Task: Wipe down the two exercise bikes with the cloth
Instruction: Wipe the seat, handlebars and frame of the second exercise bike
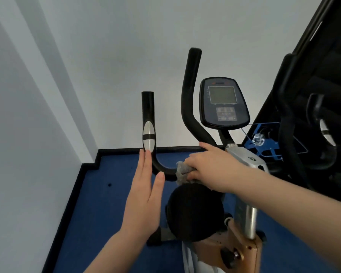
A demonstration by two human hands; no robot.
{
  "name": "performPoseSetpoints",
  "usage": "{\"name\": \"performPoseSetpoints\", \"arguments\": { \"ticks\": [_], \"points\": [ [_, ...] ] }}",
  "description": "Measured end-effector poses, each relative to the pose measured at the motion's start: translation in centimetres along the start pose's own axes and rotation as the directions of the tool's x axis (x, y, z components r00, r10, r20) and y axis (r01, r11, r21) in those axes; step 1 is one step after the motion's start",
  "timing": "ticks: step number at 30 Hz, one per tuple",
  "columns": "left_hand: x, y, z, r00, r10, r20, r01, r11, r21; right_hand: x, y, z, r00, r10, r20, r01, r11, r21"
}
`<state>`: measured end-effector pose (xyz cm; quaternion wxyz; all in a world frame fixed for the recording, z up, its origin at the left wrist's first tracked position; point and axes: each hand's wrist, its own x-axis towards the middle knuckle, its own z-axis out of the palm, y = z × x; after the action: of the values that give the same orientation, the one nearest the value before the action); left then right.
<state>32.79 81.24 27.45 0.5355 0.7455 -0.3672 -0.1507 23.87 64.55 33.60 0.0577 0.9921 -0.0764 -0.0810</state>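
An exercise bike stands in front of me, with a console (223, 103), a black left handlebar (148, 119) carrying a silver sensor pad, and a tall curved bar (190, 91). My right hand (215, 166) presses a grey cloth (183, 171) around the low horizontal part of the left handlebar. My left hand (144, 194) is flat with its fingers together, their tips touching the handlebar just below the sensor pad. A black round part (195, 211) sits under my right wrist. A second handlebar (325, 133) shows at the right edge.
White walls close in at the left and behind the bike. The floor is blue carpet (106, 203) with a black skirting. A large black frame (313, 56) leans at the right. A blue wire holder (264, 142) with a clear knob sits behind the bike's silver post (248, 213).
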Motion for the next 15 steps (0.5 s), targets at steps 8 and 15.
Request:
{"name": "performPoseSetpoints", "arguments": {
  "ticks": [8, 15],
  "points": [
    [-2.2, 0.5, -1.5, 0.995, -0.090, 0.046, 0.091, 0.996, -0.009, -1.0, -1.9, -0.6, 0.962, 0.264, -0.067, -0.238, 0.934, 0.268],
    [-2.1, 0.3, -4.8, 0.998, -0.022, 0.062, 0.020, 0.999, 0.044, -1.2, -7.4, -1.7, 0.867, 0.456, -0.200, -0.351, 0.845, 0.404]
  ]
}}
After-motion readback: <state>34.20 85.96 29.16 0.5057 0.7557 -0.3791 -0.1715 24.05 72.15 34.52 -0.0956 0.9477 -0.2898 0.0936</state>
